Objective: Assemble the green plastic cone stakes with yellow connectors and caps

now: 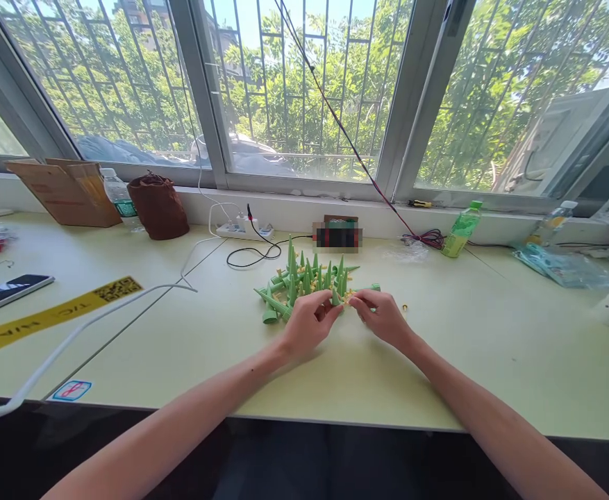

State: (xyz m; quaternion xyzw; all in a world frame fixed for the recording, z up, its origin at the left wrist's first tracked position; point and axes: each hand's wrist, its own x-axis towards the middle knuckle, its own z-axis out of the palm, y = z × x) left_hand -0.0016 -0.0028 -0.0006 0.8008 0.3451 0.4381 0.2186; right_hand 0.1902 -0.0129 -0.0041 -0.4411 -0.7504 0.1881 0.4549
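A cluster of pale green pointed cones point(292, 269) is on the table in front of me, many upright and some lying on their sides. Small yellow pieces point(348, 294) are scattered among them. At the near edge of this cluster, my left hand point(307, 321) is closed around a small green cone point(335, 298) with its tip up. My right hand point(382, 317) is close beside it, thumb and fingers pinched together by the yellow pieces; what they grip is too small to make out. One loose yellow piece point(405, 307) lies to the right of that hand.
A white cable point(121, 298) with a yellow tag point(59, 314) crosses the left side, near a phone point(10, 293). Along the window stand a cardboard box point(67, 194), a brown bag point(158, 208), a power strip point(244, 229) and a green bottle point(462, 230). Plastic packets point(562, 267) lie right.
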